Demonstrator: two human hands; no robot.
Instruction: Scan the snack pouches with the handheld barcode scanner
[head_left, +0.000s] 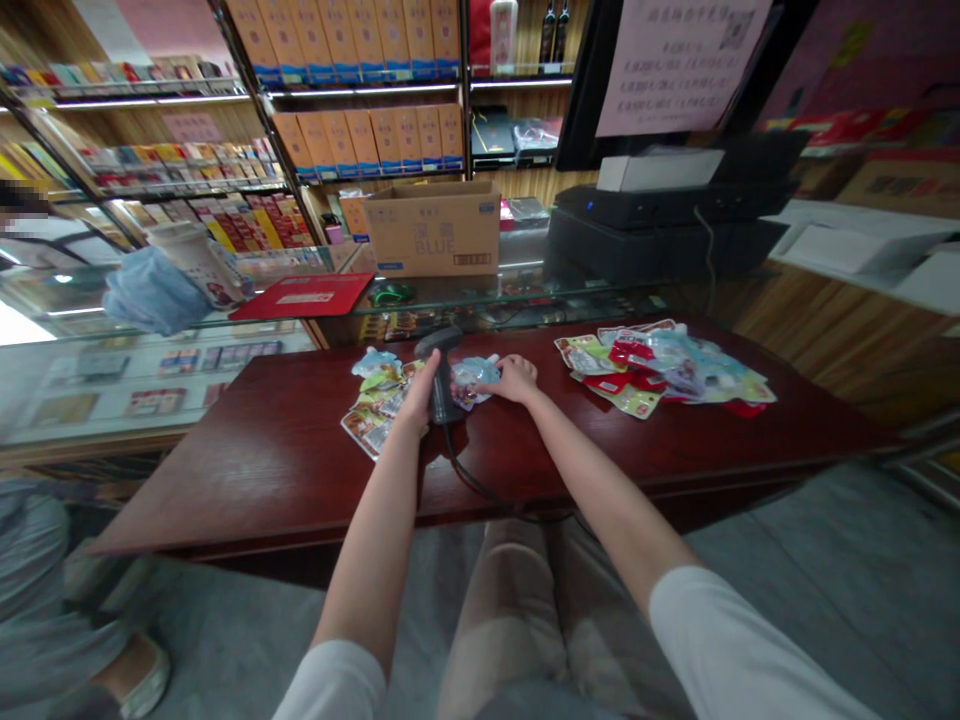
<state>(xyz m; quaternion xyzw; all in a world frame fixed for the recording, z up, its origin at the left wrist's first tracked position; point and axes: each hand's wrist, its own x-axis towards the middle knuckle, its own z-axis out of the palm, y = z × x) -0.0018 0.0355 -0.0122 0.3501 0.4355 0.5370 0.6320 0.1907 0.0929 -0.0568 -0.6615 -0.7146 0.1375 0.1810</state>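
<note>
My left hand [422, 395] is closed around the handle of a black barcode scanner [443, 385], whose head points away from me over the dark red table [225, 460]. Fingers of my right hand [516, 378] pinch the edge of a pale blue and purple snack pouch [474, 376] lying just right of the scanner. A small pile of snack packets [375, 400] lies to the left, partly behind my left hand. On the right side of the table is a larger heap of packets [664, 365] in green, red and light blue.
Behind the table runs a glass counter with a cardboard box [435, 235], a red folder [304, 296] and black till equipment [660, 235]. The scanner cable [469, 478] trails toward the table's front edge. Another person [52, 590] is at the left.
</note>
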